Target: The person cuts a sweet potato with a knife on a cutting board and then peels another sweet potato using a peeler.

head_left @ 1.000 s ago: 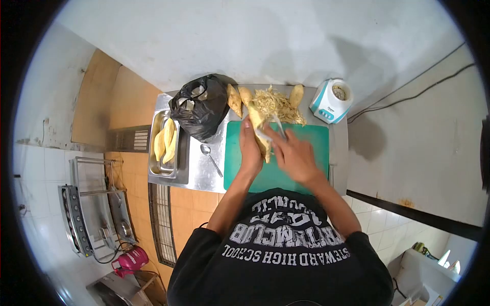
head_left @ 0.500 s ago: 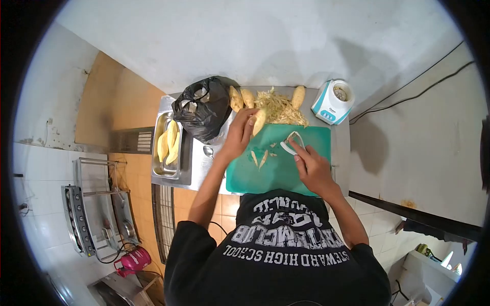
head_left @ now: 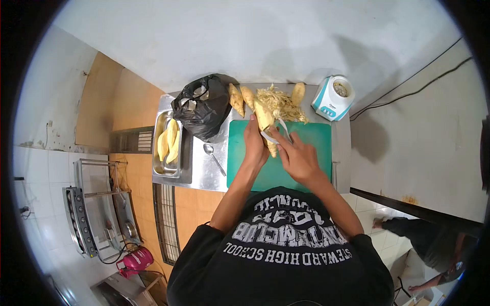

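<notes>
My left hand (head_left: 255, 144) is wrapped round a partly peeled sweet potato (head_left: 263, 114) over the green cutting board (head_left: 317, 140). In my right hand (head_left: 300, 159) is a white peeler (head_left: 284, 128), its head against the lower part of the sweet potato. My fingers cover some of the tool and the blade's contact is hard to make out. Behind the board lies a heap of peelings (head_left: 282, 104). Unpeeled sweet potatoes (head_left: 236, 99) lie left of the heap, and another sweet potato (head_left: 298, 94) is at its right.
A metal pan (head_left: 155, 166) at left holds yellow peeled sweet potatoes (head_left: 172, 145). Near it are a black plastic bag (head_left: 206, 115) and a spoon (head_left: 214, 159). A white-and-blue appliance base (head_left: 332, 99) stands at back right. Another person (head_left: 429, 242) is at the lower right.
My left hand has brought the sweet potato to the board's middle, and my right hand has moved left, putting the peeler against it. Another person has come into view at right.
</notes>
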`<state>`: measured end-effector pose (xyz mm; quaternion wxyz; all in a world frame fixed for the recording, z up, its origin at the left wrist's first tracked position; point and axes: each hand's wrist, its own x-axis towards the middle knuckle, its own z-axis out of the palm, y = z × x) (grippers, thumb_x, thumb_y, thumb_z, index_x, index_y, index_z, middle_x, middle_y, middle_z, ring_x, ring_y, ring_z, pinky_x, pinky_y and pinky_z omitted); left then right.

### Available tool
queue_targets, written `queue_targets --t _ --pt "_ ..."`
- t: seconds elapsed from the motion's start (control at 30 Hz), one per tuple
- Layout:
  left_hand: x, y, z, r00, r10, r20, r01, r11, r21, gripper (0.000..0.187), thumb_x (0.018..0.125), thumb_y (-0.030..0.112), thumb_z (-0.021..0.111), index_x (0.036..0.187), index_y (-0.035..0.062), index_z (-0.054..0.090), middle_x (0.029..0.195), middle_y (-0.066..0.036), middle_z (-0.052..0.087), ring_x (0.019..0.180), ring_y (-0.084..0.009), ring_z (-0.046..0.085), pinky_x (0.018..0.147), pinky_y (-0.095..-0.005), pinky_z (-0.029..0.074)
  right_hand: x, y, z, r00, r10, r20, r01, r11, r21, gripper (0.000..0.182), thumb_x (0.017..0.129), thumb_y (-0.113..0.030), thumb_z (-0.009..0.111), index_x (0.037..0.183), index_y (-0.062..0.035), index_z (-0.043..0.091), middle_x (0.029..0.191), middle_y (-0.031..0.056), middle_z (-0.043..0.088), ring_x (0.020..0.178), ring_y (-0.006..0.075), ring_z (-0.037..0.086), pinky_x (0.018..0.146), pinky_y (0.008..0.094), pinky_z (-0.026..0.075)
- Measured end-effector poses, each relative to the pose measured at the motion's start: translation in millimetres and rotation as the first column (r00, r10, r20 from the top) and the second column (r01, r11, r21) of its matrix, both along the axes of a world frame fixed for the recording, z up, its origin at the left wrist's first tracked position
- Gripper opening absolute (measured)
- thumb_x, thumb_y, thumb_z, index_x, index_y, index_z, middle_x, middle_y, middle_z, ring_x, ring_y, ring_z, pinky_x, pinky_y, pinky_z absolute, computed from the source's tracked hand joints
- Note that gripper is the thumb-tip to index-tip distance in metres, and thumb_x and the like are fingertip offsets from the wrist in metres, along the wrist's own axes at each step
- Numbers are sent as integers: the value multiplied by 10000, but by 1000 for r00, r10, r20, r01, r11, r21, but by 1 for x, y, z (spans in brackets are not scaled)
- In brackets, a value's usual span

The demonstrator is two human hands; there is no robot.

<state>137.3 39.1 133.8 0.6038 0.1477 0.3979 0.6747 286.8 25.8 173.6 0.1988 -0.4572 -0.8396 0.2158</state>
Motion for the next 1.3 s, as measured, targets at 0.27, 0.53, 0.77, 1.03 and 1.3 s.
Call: queue_targets --t 0.27,0.53,0.77,1.03,1.3 --pt "14 -1 -29 991 16 132 -4 996 -88 468 1108 442 346 1219 31 539 991 -130 642 814 -257 649 730 -404 564 9 -13 -9 999 -34 0 34 999 29 503 982 -190 575 1480 -249 533 961 140 576 637 345 619 534 462 499" --pt "-7 15 -30 961 192 199 -176 980 -94 477 1110 450 331 1200 36 551 974 -104 642 778 -235 633 703 -399 554 19 -35 -29 999 33 -25 -31 996 83 494 980 -200 587 1471 -244 544 923 150 593 617 356 611 538 483 496" --pt "-10 11 -23 989 136 58 -138 990 31 488 1102 458 350 1264 37 538 1045 -129 651 882 -247 643 738 -417 549 16 -7 -4 998 9 -54 -10 1000 -17 492 974 -228 601 1459 -284 547 963 141 613 593 347 628 531 472 522" --pt "6 0 -12 981 192 22 -192 981 21 378 1100 354 413 1258 34 536 1040 -81 647 903 -196 653 764 -355 555 13 -10 -4 996 68 57 -65 997 -38 477 986 -208 559 1459 -271 546 977 158 611 661 366 648 578 490 536" --pt "-19 10 -20 946 293 138 -293 956 -20 394 1092 391 406 1236 50 540 945 -76 635 799 -204 645 734 -363 562 42 -35 -19 983 141 114 -137 990 -42 498 987 -198 570 1477 -283 532 986 173 613 677 373 642 587 492 528"
